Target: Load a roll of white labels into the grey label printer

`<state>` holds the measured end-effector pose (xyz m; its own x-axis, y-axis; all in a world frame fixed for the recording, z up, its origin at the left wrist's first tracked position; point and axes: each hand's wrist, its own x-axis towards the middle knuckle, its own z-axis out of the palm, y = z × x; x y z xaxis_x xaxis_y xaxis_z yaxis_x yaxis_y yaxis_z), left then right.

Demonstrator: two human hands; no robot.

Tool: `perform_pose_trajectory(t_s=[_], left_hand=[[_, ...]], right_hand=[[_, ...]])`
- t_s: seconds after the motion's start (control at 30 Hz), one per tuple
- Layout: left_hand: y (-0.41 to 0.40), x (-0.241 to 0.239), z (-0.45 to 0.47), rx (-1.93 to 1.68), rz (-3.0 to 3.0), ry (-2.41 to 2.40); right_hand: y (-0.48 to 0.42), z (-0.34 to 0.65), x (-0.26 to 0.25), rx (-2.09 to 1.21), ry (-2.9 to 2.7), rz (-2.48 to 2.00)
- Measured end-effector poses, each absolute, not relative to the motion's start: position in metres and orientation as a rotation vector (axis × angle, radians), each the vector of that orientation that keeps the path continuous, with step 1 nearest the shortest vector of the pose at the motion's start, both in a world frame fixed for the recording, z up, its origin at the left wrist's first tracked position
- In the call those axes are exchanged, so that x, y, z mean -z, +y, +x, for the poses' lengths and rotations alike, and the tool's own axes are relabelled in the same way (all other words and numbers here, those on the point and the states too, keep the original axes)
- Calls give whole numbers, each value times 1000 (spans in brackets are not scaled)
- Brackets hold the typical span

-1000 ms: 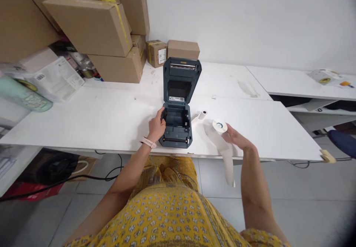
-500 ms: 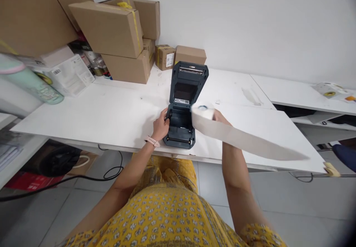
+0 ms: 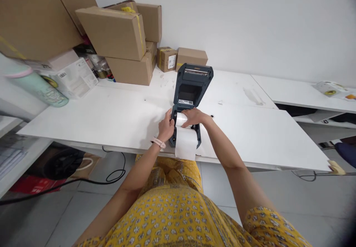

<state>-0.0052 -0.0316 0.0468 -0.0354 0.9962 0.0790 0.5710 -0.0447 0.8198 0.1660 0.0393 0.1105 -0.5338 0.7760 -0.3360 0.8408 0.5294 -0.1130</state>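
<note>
A dark label printer stands on the white table with its lid raised. Inside its bay lies a white label roll, and the loose strip hangs out over the printer's front and the table edge. My right hand is closed over the roll from above and the right, its fingertips partly hidden. My left hand, with a pink band at the wrist, grips the printer's left side wall, thumb near the roll's left end.
Cardboard boxes are stacked at the back left, with two smaller boxes behind the printer. A mint bottle leans at the far left beside a white box. The table's front edge runs close to my body.
My right hand has brought the label roll from right of the printer down into its bay. The strip that trailed to the right now hangs forward. My left hand stays at the printer.
</note>
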Motion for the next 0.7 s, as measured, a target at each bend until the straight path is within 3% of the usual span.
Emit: perform_pose_trajectory(t_s=[0.3, 0.47, 0.7], left_hand=[[-34, -50, -4, -984, 1658, 1664], [-32, -46, -5, -1023, 1657, 1620], [-30, -39, -6, -1065, 1633, 1587]], right_hand=[[-63, 184, -76, 329, 3064, 1276], [-117, 172, -51, 42, 3031, 1537], [-125, 158, -48, -53, 2984, 1631]])
